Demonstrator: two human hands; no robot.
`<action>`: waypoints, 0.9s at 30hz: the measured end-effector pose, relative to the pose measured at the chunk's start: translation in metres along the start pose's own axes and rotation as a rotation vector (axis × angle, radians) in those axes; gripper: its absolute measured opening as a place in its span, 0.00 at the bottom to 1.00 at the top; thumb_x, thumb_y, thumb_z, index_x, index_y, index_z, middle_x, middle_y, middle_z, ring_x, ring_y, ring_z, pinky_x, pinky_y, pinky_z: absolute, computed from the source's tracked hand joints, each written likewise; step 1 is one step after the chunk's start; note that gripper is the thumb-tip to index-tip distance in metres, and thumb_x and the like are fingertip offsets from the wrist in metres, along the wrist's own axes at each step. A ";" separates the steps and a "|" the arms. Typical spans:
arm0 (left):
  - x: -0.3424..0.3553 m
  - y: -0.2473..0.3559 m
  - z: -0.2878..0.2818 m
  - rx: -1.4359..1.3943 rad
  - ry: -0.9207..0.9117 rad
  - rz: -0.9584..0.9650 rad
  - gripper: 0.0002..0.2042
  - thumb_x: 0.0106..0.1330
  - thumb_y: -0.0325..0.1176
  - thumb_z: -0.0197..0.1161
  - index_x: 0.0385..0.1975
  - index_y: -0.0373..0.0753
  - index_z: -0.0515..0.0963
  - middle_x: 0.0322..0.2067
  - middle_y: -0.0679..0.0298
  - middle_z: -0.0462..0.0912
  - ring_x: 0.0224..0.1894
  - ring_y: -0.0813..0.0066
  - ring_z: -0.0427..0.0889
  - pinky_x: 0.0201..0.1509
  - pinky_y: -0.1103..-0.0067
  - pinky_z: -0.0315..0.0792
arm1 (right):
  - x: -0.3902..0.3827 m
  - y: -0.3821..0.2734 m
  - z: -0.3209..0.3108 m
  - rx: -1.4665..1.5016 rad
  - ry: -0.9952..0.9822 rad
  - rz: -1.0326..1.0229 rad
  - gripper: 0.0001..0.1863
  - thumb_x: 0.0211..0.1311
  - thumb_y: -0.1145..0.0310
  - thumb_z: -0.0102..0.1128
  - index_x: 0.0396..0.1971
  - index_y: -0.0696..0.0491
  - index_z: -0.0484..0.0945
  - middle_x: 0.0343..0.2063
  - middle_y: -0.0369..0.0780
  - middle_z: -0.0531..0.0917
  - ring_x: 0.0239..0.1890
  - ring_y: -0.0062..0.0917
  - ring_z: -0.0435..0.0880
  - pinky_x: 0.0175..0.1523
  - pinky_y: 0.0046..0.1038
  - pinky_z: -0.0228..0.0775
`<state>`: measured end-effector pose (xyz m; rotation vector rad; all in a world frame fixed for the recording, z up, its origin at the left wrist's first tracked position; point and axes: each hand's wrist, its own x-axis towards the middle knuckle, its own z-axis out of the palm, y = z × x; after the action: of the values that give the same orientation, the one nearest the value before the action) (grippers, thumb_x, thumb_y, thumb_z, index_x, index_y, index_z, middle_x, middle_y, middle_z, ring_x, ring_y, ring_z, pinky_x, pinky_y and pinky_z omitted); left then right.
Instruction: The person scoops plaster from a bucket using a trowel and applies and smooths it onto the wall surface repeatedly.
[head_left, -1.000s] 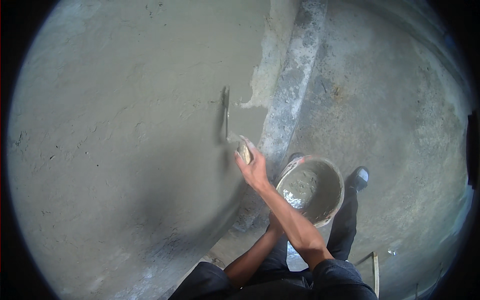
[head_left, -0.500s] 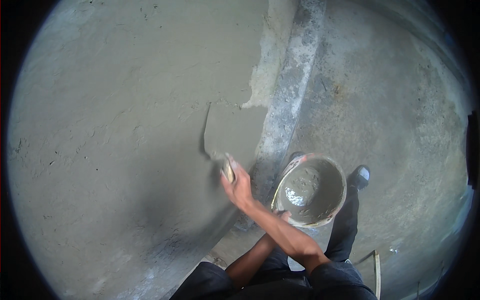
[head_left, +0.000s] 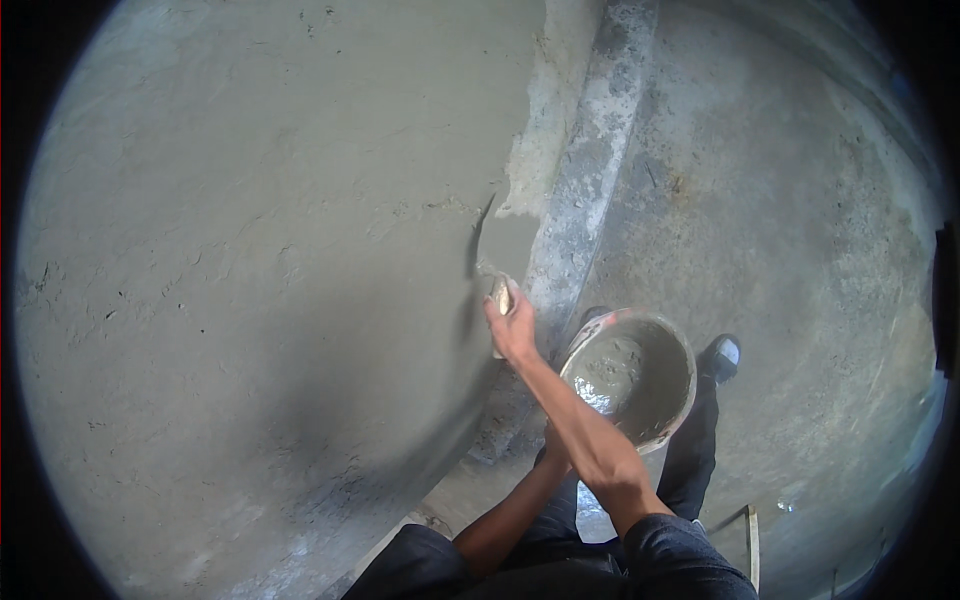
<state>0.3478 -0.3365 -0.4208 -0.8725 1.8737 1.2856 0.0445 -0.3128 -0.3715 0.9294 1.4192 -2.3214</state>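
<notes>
My right hand is closed around the pale handle of a trowel. The trowel's mortar-coated blade lies against the grey plastered surface, near its ragged right edge, and blends into it. A dark shadow runs along the blade's left side. Below and to the right, a bucket holds wet grey mortar. My left hand is at the bucket's near left rim, mostly hidden behind my right forearm; in the earlier frame it grips that rim.
A rough concrete strip runs along the plaster's right edge. Beyond it lies the stained concrete floor, where my dark shoe stands. A thin pale strip shows at the lower right.
My right hand and the trowel have moved right and slightly up along the plaster, toward the concrete strip. My right forearm now covers more of the bucket and my left hand.
</notes>
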 end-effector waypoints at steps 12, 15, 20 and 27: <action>-0.038 0.067 -0.034 -0.069 -0.235 -0.285 0.14 0.67 0.39 0.55 0.46 0.39 0.67 0.40 0.64 0.69 0.44 0.76 0.69 0.50 0.76 0.65 | -0.058 -0.091 0.013 0.004 -0.139 -0.221 0.26 0.55 0.73 0.58 0.55 0.62 0.67 0.46 0.52 0.78 0.49 0.36 0.78 0.53 0.28 0.67; -0.032 0.011 -0.045 -0.185 -0.131 -0.199 0.12 0.66 0.38 0.55 0.44 0.40 0.68 0.38 0.65 0.69 0.42 0.78 0.69 0.49 0.77 0.66 | -0.033 -0.080 0.033 -0.117 0.017 -0.436 0.26 0.54 0.75 0.58 0.55 0.61 0.67 0.41 0.49 0.78 0.43 0.33 0.78 0.49 0.28 0.69; -0.023 0.013 -0.036 -0.422 -0.197 -0.406 0.17 0.67 0.39 0.54 0.51 0.38 0.65 0.45 0.62 0.68 0.49 0.74 0.66 0.55 0.76 0.61 | -0.063 -0.014 0.017 -0.181 -0.114 -0.432 0.26 0.54 0.77 0.56 0.55 0.61 0.67 0.33 0.47 0.75 0.36 0.35 0.77 0.45 0.29 0.69; -0.015 -0.003 -0.017 0.212 0.182 0.516 0.11 0.66 0.37 0.53 0.43 0.39 0.70 0.36 0.67 0.71 0.42 0.74 0.70 0.49 0.77 0.66 | -0.056 -0.025 0.000 -0.087 -0.062 -0.229 0.27 0.55 0.74 0.57 0.56 0.63 0.65 0.44 0.48 0.78 0.44 0.28 0.76 0.51 0.26 0.67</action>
<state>0.3558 -0.3514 -0.4049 -0.4143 2.4342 1.2940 0.0743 -0.3061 -0.3178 0.6969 1.6628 -2.4010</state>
